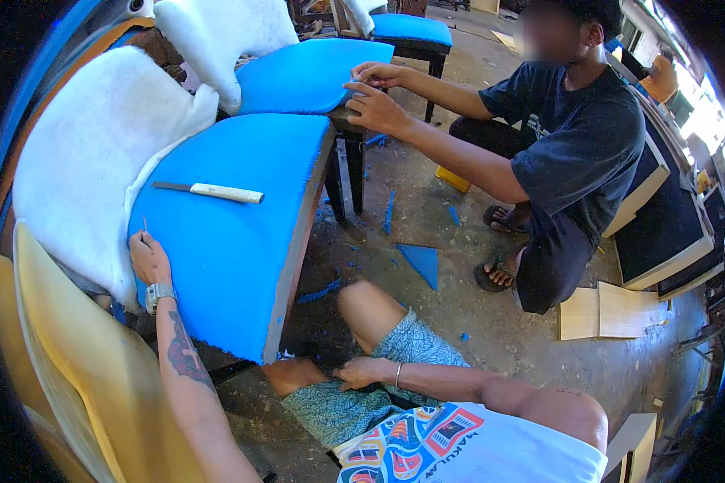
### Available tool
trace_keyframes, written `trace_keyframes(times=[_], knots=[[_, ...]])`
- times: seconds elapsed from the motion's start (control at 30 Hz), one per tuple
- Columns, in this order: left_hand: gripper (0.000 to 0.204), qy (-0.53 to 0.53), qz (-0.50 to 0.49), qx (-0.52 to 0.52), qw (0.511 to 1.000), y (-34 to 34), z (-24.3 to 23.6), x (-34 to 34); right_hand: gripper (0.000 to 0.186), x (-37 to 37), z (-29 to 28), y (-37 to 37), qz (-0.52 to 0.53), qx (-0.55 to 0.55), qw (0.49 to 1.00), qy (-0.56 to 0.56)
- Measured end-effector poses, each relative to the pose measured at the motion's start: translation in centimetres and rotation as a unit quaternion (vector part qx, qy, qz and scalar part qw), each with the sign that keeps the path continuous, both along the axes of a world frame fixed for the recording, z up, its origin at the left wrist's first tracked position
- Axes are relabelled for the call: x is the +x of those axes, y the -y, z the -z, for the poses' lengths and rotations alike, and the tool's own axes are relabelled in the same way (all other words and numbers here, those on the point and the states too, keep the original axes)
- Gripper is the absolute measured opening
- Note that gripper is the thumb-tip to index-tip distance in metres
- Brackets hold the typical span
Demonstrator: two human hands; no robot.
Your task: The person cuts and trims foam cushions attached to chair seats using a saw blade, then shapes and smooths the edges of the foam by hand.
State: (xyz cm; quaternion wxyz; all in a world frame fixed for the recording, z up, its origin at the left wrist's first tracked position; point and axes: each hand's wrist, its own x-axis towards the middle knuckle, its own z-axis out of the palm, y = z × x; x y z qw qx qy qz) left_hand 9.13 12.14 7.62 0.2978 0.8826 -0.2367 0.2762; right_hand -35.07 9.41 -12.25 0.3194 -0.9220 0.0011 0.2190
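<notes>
A chair seat covered with bright blue foam (217,282) stands in front of me, its back wrapped in white padding (89,153). My left hand (149,259) is at the seat's left edge, by the fold where the padding meets the foam. Its fingers are closed, and a thin, needle-like line sticks up from them, too fine to name. Across the foam lies a knife (217,193) with a pale handle and dark blade, touched by neither hand. Low by my thigh, my right hand (366,372) has its fingers curled; whatever is in them is hidden.
A co-worker (572,137) squats at the right, both hands (379,101) at another blue foam seat (314,76). Blue scraps, including a triangular foam piece (420,264), litter the floor. Wooden boards (612,311) lie at the right. Tan curved panels (80,346) stand close on my left.
</notes>
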Motion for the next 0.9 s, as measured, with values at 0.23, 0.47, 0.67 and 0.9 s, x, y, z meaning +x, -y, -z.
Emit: trace_keyframes(times=[0.23, 0.47, 0.67, 0.9], knots=[[0.033, -0.020, -0.007, 0.010, 1.000, 0.0, -0.2, -0.3, 0.047, 0.0, -0.4, 0.1, -0.001, -0.001, 1.000, -0.014], [0.032, -0.006, -0.008, 0.011, 1.000, 0.1, 0.1, 0.0, 0.047, 0.0, 0.0, 0.1, 0.000, -0.004, 1.000, -0.008], [0.033, -0.001, -0.002, -0.007, 1.000, 0.1, -0.1, -0.6, 0.047, 0.2, 0.6, 0.0, -0.008, 0.009, 1.000, -0.015], [0.034, -0.001, -0.001, -0.006, 1.000, 0.1, 0.2, -0.3, 0.046, 0.1, 1.1, -0.1, -0.014, -0.005, 1.000, -0.012]])
